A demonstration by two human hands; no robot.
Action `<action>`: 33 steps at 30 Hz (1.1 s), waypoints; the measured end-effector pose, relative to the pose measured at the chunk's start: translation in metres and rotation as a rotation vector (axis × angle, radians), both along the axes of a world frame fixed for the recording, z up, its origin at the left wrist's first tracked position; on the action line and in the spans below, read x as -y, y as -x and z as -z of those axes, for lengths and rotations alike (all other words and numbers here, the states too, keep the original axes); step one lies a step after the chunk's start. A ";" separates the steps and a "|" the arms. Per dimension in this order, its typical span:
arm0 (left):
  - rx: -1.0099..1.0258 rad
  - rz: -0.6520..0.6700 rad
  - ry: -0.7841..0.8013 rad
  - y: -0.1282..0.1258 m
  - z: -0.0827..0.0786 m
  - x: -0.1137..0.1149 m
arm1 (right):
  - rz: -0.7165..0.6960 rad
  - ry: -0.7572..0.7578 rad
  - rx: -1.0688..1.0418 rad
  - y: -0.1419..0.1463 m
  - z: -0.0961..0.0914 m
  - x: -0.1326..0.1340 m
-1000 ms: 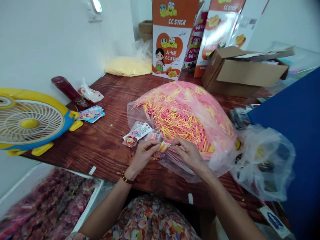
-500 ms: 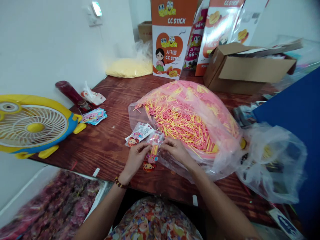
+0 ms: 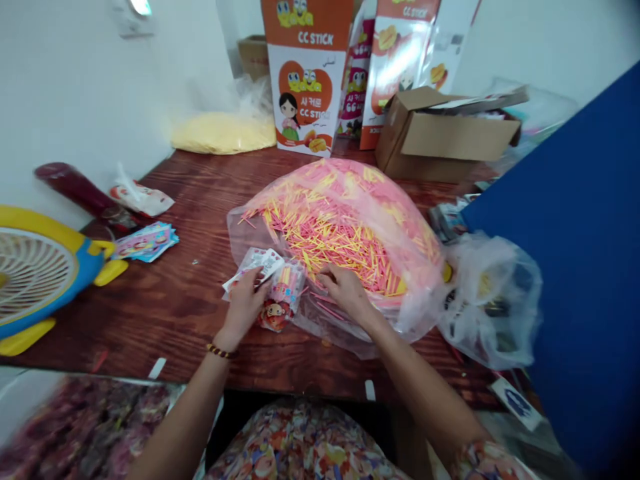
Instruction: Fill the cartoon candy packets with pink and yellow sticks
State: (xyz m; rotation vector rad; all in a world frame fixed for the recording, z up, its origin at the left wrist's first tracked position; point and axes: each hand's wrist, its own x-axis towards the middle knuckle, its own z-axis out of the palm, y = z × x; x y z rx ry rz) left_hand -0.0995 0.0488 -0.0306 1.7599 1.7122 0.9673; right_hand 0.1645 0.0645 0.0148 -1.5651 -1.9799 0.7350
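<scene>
My left hand [image 3: 245, 303] rests at the small white printed packets [image 3: 254, 264], its thumb and fingers apart and its fingertips touching them. Just right of it, a clear packet [image 3: 285, 290] with pink and yellow sticks inside and a red-haired cartoon figure lies on the table. My right hand [image 3: 347, 293] is at the near edge of a heap of thin pink and yellow sticks [image 3: 340, 233], which spills from a large clear plastic bag [image 3: 410, 333]. Its fingers are curled together; what is between the fingertips cannot be made out. A few loose pink sticks lie below it.
A yellow-and-blue fan [image 3: 75, 267] stands at the left, near blue packets [image 3: 147, 241], a dark red bottle [image 3: 80, 190] and a tissue pack [image 3: 143, 198]. Behind are printed cartons [image 3: 305, 87] and an open cardboard box [image 3: 445, 140]. A translucent bag [image 3: 493, 300] and blue panel [image 3: 575, 220] flank the right.
My hands have moved apart. The filled clear packet has been let go onto the table; my left hand has shifted to the white packets, my right to the stick heap. The view has turned right.
</scene>
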 end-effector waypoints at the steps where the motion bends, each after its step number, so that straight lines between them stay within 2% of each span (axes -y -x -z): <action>1: -0.056 -0.032 0.006 0.007 -0.001 -0.003 | 0.002 -0.002 0.040 -0.018 -0.005 0.005; 3: -0.222 -0.118 0.030 0.020 -0.005 -0.011 | 0.079 -0.014 0.214 -0.060 -0.015 0.010; 5: -0.391 -0.194 0.093 0.030 -0.008 -0.020 | 0.094 0.003 0.492 -0.102 -0.021 0.010; 7: -0.516 -0.235 0.161 0.036 -0.009 -0.029 | -0.017 0.048 0.769 -0.134 -0.023 0.005; 9: -0.597 -0.240 0.203 0.036 -0.008 -0.036 | -0.205 0.011 0.940 -0.153 -0.021 0.001; 12: -0.666 -0.230 0.231 0.033 -0.006 -0.043 | -0.420 -0.134 1.049 -0.162 -0.016 -0.003; 18: -0.673 -0.230 0.284 0.028 -0.007 -0.048 | -0.554 -0.314 1.095 -0.162 -0.007 -0.007; 24: -0.618 -0.269 0.224 0.028 -0.007 -0.047 | -0.625 -0.382 1.093 -0.167 0.000 -0.015; 33: -0.475 -0.247 0.172 0.040 0.003 -0.053 | -0.639 -0.406 0.996 -0.180 0.004 -0.014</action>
